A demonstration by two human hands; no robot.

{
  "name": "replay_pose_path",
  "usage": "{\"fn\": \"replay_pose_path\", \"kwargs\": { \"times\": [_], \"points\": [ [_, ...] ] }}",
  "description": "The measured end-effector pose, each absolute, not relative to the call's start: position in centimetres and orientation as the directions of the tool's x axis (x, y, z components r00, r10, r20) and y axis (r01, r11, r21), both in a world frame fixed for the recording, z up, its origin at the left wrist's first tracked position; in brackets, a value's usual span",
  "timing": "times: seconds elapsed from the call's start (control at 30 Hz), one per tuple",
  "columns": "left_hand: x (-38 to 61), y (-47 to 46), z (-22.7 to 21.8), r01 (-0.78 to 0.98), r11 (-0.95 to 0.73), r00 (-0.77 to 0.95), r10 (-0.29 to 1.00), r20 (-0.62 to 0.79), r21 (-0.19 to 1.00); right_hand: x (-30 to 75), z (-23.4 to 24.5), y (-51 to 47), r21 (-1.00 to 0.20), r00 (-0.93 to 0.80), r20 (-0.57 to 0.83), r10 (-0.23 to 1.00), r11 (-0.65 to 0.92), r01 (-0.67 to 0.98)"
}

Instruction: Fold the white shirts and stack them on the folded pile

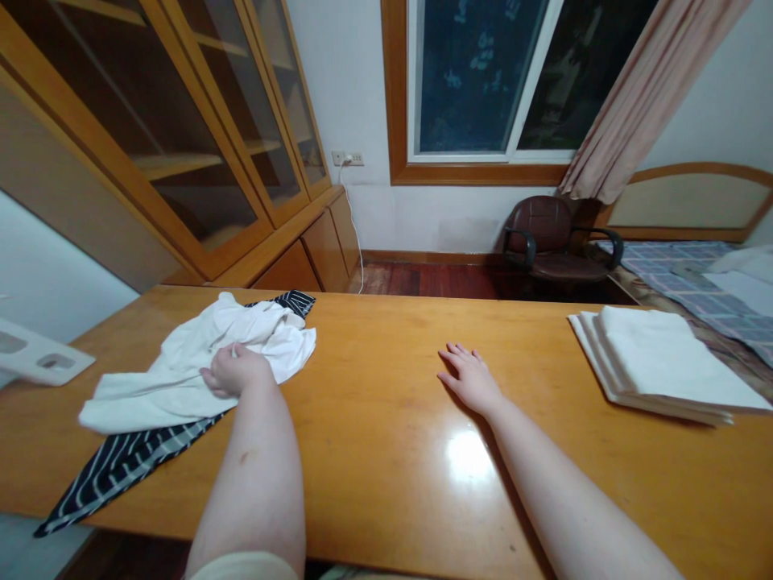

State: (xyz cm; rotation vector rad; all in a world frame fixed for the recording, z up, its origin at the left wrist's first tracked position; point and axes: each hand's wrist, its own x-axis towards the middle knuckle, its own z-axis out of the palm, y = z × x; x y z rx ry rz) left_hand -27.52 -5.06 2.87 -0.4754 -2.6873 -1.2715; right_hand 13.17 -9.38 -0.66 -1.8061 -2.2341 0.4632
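Observation:
On the left of the wooden table lies a crumpled white cloth. My left hand grips a fold of it, fingers closed. Under the white cloth a black-and-white striped cloth sticks out, at the front left and again at the back. My right hand is over the middle of the table, fingers spread, with nothing in it. To the right sits a stack of folded white cloths, apart from my right hand.
A white plastic piece with slots juts in at the left edge. Behind the table stand a glass-door cabinet, a brown office chair and a bed. A white cord hangs from the wall socket.

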Motion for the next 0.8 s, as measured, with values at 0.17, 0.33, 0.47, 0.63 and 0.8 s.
{"fn": "replay_pose_path", "kwargs": {
  "times": [0.17, 0.33, 0.47, 0.63, 0.8],
  "points": [
    [-27.9, -5.3, 2.9, 0.302, 0.616, -0.953, 0.176, 0.247, 0.727, 13.1, -0.6, -9.4, -0.388, -0.211, -0.016, 0.977, 0.189, 0.902],
    [-28.4, -5.3, 3.6, 0.328, 0.305, -0.939, 0.001, 0.344, 0.894, 13.1, -1.0, -9.3, -0.398, -0.211, -0.002, 0.977, 0.193, 0.897],
    [-28.6, -5.3, 4.8, 0.459, 0.044, -0.879, -0.120, 0.461, 0.887, 13.2, -1.1, -9.3, -0.407, -0.209, -0.002, 0.978, 0.190, 0.893],
    [-26.3, -6.4, 7.1, 0.652, -0.115, -0.755, -0.178, 0.631, 0.749, 13.2, -1.0, -9.3, -0.417, -0.208, 0.010, 0.978, 0.194, 0.888],
    [-19.7, -7.9, 7.6, 0.724, -0.256, -0.684, -0.143, 0.716, 0.641, 13.2, -1.1, -9.2, -0.461, -0.194, 0.035, 0.980, 0.188, 0.867]
  ]
}}
